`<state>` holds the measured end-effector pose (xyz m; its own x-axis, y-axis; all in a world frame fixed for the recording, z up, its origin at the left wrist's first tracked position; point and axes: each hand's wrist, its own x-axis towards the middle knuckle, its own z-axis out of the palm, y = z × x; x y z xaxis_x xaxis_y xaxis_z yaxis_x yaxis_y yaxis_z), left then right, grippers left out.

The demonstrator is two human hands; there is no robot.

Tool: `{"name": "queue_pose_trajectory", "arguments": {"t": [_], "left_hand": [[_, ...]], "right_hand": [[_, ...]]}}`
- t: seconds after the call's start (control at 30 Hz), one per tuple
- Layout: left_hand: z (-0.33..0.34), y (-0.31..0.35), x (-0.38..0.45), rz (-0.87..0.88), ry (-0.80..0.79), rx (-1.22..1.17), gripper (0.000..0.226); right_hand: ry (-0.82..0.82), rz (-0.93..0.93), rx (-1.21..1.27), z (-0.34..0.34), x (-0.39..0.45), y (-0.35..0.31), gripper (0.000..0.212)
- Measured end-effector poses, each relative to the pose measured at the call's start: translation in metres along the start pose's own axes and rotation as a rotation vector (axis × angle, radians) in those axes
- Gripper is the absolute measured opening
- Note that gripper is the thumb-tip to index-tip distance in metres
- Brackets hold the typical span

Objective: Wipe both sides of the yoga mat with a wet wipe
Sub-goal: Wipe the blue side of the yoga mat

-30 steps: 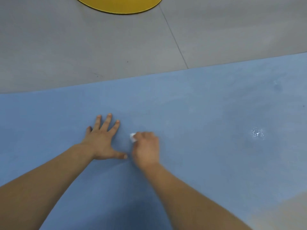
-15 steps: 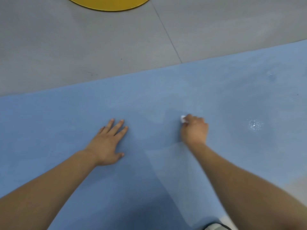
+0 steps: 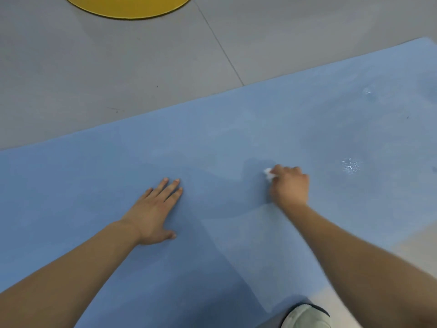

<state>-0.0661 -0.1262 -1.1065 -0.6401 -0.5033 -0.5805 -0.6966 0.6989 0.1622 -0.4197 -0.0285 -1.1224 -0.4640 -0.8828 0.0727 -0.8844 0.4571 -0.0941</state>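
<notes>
The right hand point(image 3: 290, 185) has its fingers curled tightly around a small balled-up white wet wipe point(image 3: 268, 173), which pokes out at the fingertips and presses down onto a blue yoga mat point(image 3: 236, 138). The left hand point(image 3: 155, 210) lies flat on the mat, palm down, with its fingers straight and close together, well apart from the right hand. The mat is spread across a grey floor point(image 3: 94, 67), and part of a yellow disc point(image 3: 128, 5) shows at the top edge.
</notes>
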Motion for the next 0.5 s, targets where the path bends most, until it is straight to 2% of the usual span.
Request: {"name": "queue_pose_trajectory", "arguments": {"t": [0.07, 0.17, 0.23, 0.33, 0.43, 0.5], "left_hand": [[-0.003, 0.006, 0.002, -0.027, -0.033, 0.010, 0.121], [-0.008, 0.016, 0.002, -0.048, -0.066, 0.005, 0.118], [-0.011, 0.022, 0.001, -0.056, -0.090, 0.004, 0.116], [-0.012, 0.029, 0.000, -0.074, -0.105, 0.015, 0.114], [-0.009, 0.033, 0.000, -0.090, -0.074, 0.008, 0.115], [-0.006, 0.036, 0.001, -0.074, -0.027, 0.039, 0.120]], "right_hand": [[-0.024, 0.072, -0.049, -0.007, 0.004, 0.016, 0.016], [0.027, 0.057, 0.096, 0.004, -0.020, -0.033, 0.017], [0.002, -0.075, 0.238, 0.015, -0.059, -0.088, 0.015], [-0.144, -0.332, 0.368, 0.014, -0.119, -0.155, 0.012], [-0.151, -0.530, 0.348, 0.013, -0.119, -0.150, 0.010], [-0.115, -0.562, 0.248, 0.014, -0.094, -0.116, 0.016]]}}
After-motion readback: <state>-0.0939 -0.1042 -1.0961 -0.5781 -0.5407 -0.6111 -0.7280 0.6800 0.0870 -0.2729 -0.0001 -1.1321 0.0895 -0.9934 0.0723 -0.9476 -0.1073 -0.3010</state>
